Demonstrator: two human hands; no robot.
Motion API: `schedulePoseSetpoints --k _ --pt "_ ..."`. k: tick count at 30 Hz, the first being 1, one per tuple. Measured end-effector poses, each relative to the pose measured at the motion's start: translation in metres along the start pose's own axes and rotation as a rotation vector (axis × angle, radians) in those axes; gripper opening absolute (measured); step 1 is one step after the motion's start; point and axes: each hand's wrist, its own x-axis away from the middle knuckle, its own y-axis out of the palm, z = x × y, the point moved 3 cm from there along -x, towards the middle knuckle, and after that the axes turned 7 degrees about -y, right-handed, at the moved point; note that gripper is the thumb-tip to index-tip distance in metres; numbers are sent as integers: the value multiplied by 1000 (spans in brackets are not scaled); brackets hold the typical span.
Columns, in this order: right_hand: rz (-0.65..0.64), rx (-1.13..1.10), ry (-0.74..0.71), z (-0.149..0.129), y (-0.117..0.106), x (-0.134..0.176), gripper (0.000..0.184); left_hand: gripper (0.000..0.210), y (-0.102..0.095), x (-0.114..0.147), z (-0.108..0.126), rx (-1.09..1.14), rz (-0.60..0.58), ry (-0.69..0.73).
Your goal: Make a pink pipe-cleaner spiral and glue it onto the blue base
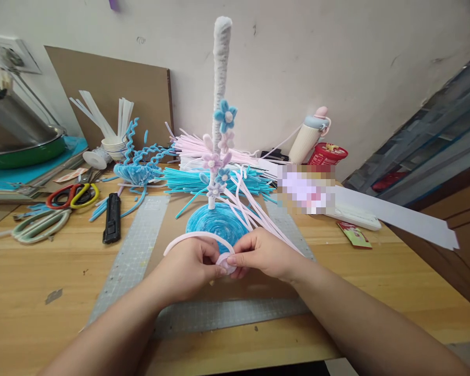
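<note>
A pale pink pipe cleaner [198, 236] is coiled at one end into a small flat spiral, pinched between both hands. My left hand [196, 263] is closed on the coil's left side, and the free length arcs over its knuckles. On the right edge, the thumb and fingers of my right hand [258, 256] press the coil. Just beyond stands a round blue coiled base [203, 219] with an upright white wrapped stem [220, 78] bearing blue and pink fuzzy flowers [224, 116]. Several loose pink pipe cleaners [254, 209] lie beside the base, running behind my right hand.
A brown board lies on a grey cutting mat [119, 284]. Blue pipe cleaners [180, 180] are heaped behind the base. Scissors [72, 196] and a black cutter [112, 219] lie left. A tumbler [307, 138], red tub [329, 154] and white strip [399, 211] are right.
</note>
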Motion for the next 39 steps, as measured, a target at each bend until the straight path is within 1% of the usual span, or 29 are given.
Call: schedulePoseSetpoints --k 3,5,8,11,13,17,21,24,27,32,36,39 --pt "3 -31 22 -1 1 -1 17 22 -1 0 1 -42 28 45" --pt "2 -30 21 -1 1 -1 17 22 -1 0 0 -53 27 46" --pt "26 34 7 2 0 -2 17 22 0 1 -2 -61 15 3" --pt "90 140 -4 4 -1 -3 17 26 -1 1 -5 -62 7 -69" --pt "107 101 10 4 1 -3 19 26 -2 1 -6 -33 8 -90" --pt "94 -63 49 0 6 -2 23 25 -3 0 -4 68 15 -46" --pt "132 -32 38 -2 5 -3 28 27 -4 0 -2 83 36 -52" --pt "157 25 19 -1 3 -3 31 31 -6 -1 -2 24 56 -64" --pt "146 23 44 1 2 -4 34 30 -7 -2 -2 -28 56 -44" --pt "86 -42 100 2 4 -4 38 31 -6 -2 -1 -8 6 -22" --pt "74 -56 67 1 5 -4 41 32 -5 -2 -3 45 -20 -14" --pt "83 -115 58 3 4 -3 37 31 -6 -4 -5 93 -17 -5"
